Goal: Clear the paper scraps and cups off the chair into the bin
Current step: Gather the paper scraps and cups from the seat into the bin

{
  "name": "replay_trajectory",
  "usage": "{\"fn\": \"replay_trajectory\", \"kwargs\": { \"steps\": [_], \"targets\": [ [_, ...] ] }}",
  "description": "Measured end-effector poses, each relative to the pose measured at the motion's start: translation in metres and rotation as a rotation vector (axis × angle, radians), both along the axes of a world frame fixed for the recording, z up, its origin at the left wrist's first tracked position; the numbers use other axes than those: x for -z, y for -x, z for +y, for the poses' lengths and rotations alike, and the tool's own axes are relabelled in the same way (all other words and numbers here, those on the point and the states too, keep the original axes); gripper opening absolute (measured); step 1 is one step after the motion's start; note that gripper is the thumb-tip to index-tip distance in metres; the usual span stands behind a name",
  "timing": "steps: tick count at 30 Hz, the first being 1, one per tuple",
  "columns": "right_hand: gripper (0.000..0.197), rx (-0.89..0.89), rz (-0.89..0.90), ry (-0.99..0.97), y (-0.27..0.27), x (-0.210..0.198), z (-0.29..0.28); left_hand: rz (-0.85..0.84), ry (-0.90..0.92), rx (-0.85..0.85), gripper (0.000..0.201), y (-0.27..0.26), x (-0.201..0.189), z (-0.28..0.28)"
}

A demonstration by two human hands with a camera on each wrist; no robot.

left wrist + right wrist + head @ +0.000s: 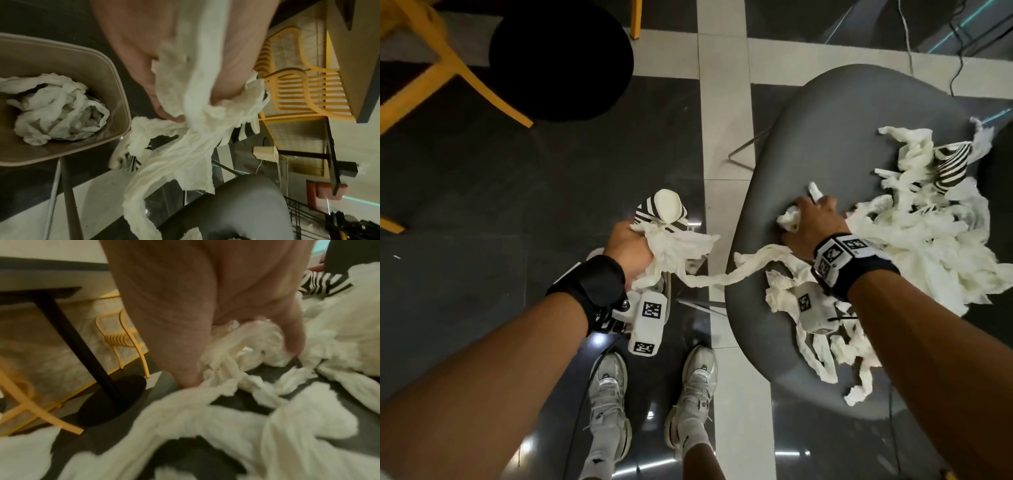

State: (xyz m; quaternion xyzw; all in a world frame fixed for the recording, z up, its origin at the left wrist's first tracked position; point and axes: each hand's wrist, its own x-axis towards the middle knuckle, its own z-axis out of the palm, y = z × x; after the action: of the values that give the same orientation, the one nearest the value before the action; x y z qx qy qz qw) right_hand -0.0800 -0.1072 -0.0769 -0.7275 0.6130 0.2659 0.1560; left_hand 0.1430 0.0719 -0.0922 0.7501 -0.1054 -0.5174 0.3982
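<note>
Two forearms are reaching forward from the bottom of the head view, above a pair of grey sneakers [654, 394] on the dark tiled floor [465, 212]. Just ahead, the left hand [627, 249] is clutching a bunch of paper scraps [674, 250] together with a black-and-white striped cup [661, 211], fingers curled tightly round both. One long twisted strip [726, 274] is trailing from that bundle to the right, across the gap onto the grey chair [822, 144], so part of the load is still lying on the seat. The bin [115, 91] is showing only in the left wrist view, just beside and below the left hand, with crumpled paper already sitting inside it. On the seat, the right hand [813, 224] is closing round a wad of scraps [789, 216], fingers curled over it. Beyond and to the right of that hand, the main heap of scraps [928, 240] is spreading over the chair, and a second striped cup [950, 166] is lying on its side at the far edge of the heap. To do this step well, the left hand should probably be lifting high enough to draw the trailing strip clear of the seat before releasing over the bin; otherwise the tail may be dragging onto the floor. Farther off, a yellow chair [424, 78] and a round black table base [561, 58] are standing well apart from both hands.
</note>
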Motion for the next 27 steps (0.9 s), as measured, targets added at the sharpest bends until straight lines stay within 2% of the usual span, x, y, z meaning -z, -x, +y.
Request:
{"fn": "replay_trajectory", "kwargs": {
  "steps": [3, 6, 10, 14, 17, 20, 24, 27],
  "targets": [
    [0.044, -0.11, -0.11, 0.037, -0.003, -0.001, 0.011, 0.03, -0.007, -0.037, 0.016, 0.001, 0.002, 0.003],
    [0.038, -0.155, -0.288, -0.007, -0.032, -0.01, 0.036, 0.05, -0.011, -0.042, 0.016, -0.005, 0.002, 0.011],
    [0.031, -0.048, -0.591, -0.223, -0.098, -0.002, 0.091, 0.005, -0.079, -0.133, 0.01, -0.017, 0.011, 0.029],
    [0.025, 0.12, -0.771, -0.418, -0.156, 0.044, 0.148, -0.043, -0.179, -0.146, 0.009, -0.037, 0.043, 0.06],
    [0.025, 0.138, -0.79, -0.433, -0.175, 0.082, 0.181, -0.055, -0.282, -0.153, 0.006, -0.048, 0.08, 0.087],
    [0.025, 0.228, -0.792, -0.47, -0.175, 0.131, 0.203, -0.011, -0.33, -0.128, 0.005, -0.049, 0.121, 0.109],
    [0.032, 0.335, -0.777, -0.49, -0.17, 0.185, 0.217, 0.091, -0.305, -0.079, 0.024, -0.047, 0.165, 0.125],
    [0.034, 0.453, -0.793, -0.496, -0.166, 0.203, 0.22, 0.148, -0.295, -0.059, 0.031, -0.047, 0.186, 0.133]
  ]
}}
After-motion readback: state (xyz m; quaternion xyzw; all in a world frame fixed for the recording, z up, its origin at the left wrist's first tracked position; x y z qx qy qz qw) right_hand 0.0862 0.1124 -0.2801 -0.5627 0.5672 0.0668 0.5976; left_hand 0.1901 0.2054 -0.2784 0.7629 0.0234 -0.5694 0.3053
